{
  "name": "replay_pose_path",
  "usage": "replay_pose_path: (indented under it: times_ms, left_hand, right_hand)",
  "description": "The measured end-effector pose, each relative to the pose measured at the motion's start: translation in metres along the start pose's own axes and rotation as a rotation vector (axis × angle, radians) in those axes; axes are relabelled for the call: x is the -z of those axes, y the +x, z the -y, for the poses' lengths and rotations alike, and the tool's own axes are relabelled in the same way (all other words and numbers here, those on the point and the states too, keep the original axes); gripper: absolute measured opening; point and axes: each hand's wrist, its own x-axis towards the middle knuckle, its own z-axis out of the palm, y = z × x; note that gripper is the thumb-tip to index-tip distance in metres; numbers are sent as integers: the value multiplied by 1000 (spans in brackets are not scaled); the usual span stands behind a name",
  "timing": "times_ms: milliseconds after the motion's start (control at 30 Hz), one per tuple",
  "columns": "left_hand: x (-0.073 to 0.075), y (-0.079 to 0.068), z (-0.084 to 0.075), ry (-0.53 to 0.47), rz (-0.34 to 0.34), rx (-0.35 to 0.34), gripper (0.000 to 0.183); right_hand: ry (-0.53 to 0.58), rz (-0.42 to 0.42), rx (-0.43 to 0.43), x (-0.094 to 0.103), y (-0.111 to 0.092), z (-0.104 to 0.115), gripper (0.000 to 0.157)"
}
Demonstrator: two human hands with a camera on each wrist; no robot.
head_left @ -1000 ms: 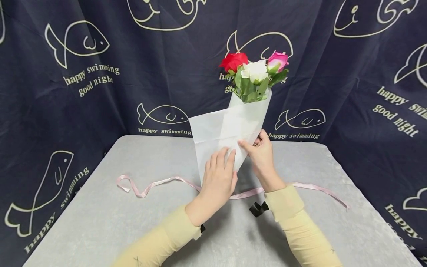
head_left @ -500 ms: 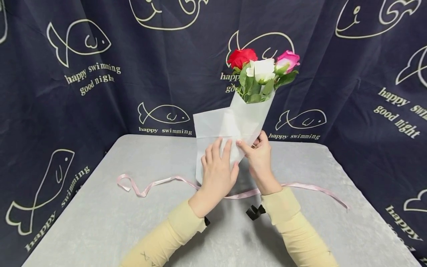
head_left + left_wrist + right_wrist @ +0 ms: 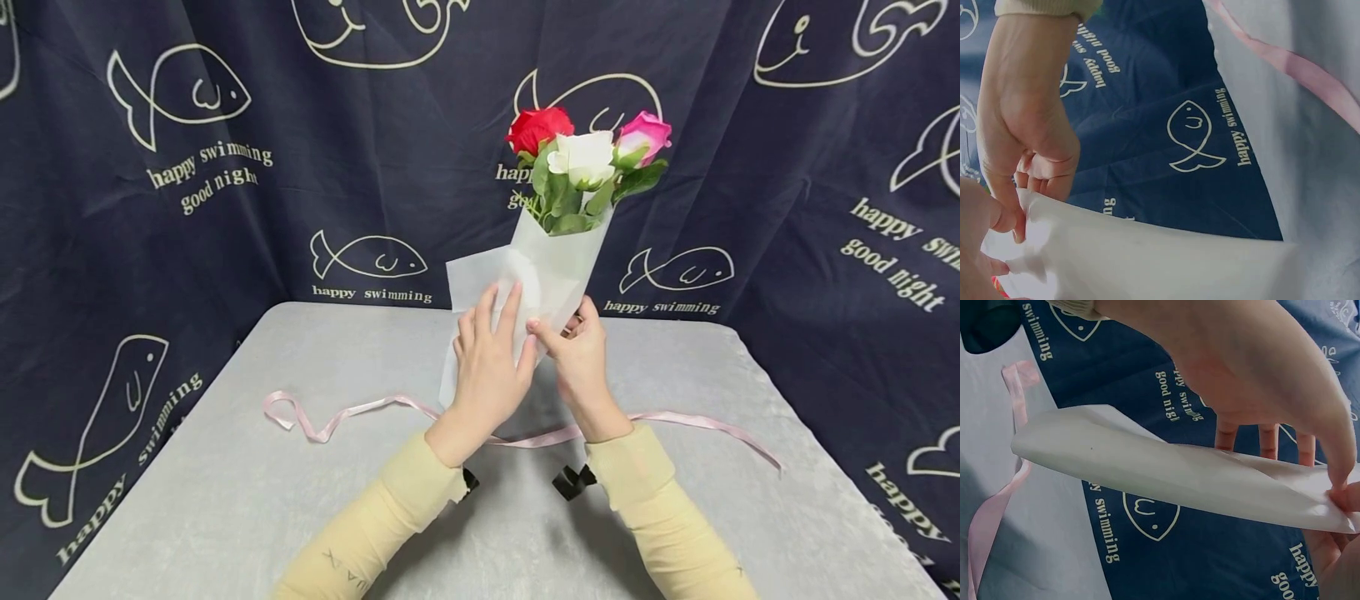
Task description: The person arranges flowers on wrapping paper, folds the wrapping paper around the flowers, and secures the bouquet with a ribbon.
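A bunch of three artificial roses, a red rose (image 3: 540, 129), a white rose (image 3: 585, 157) and a pink rose (image 3: 643, 138), leans rightward out of a wrap of white paper (image 3: 566, 271). My right hand (image 3: 583, 362) grips the wrap's lower right side, thumb in front and fingers behind. Across the paper's loose left flap lies my left hand (image 3: 486, 362), fingers extended and pressing on it, its thumb close to the right thumb. In the right wrist view the paper (image 3: 1147, 469) looks rolled into a tube. The stems are hidden inside the wrap.
A pink ribbon (image 3: 360, 408) runs crosswise over the grey table (image 3: 247, 500), passing behind the forearms. Black straps (image 3: 573, 482) hang by the wrists. A dark blue curtain (image 3: 420, 167) with fish drawings rises behind the table.
My left hand has moved up and folded the paper's left flap inward, so less of it sticks out. The bouquet swung slightly right, then back a little. My right hand keeps its grip.
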Motion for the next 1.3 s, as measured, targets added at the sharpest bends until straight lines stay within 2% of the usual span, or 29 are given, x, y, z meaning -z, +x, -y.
replay_pose_path:
  times_ms: [233, 433, 700, 800, 967, 1300]
  left_hand:
    - [4, 9, 1, -163, 15, 78, 62]
    - [7, 13, 7, -333, 19, 99, 64]
    - [13, 19, 14, -557, 71, 191, 64]
    - [15, 22, 15, -614, 64, 242, 59]
    - [18, 26, 14, -705, 39, 365, 51]
    - [17, 27, 17, -869, -25, 467, 40]
  right_hand:
    - [17, 29, -7, 0, -1, 0, 50]
    - [5, 56, -7, 2, -2, 0, 49]
    - [-17, 108, -11, 5, -2, 2, 48]
    - [-23, 122, -14, 5, -3, 3, 48]
    - [-56, 137, -21, 7, -4, 3, 48]
    - [-169, 129, 32, 7, -7, 1, 46]
